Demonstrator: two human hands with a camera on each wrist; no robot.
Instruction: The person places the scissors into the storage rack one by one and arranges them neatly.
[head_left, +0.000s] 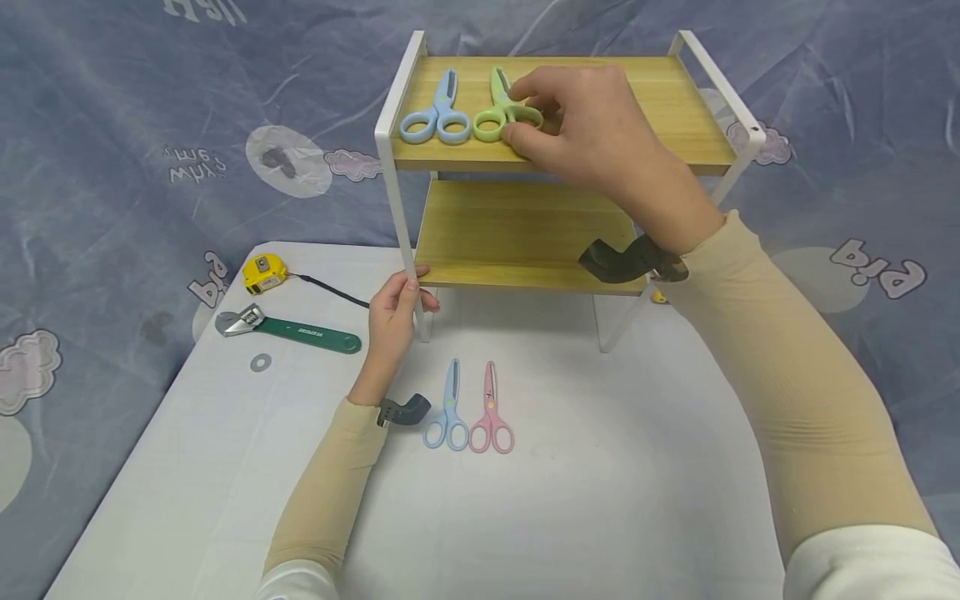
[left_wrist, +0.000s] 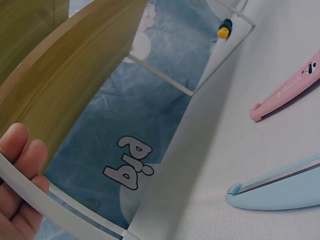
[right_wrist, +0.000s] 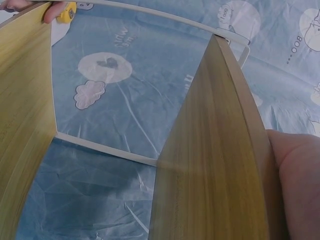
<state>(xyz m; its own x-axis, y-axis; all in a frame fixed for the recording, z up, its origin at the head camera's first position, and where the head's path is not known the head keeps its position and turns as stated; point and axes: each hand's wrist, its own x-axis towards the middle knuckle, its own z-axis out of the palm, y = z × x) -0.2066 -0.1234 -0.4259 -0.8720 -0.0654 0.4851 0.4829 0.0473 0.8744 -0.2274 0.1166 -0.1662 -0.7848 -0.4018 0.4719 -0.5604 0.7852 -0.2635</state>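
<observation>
Under my right hand, the light green scissors lie flat on the rack's upper shelf, left of its middle, blades together and pointing to the back, both finger loops towards me near the front edge, my thumb and fingers pinching their right side. The rack stands upright on the tabletop, two yellowish wood-grain shelves in a white frame, my left hand gripping its front left upright beside the lower shelf.
</observation>
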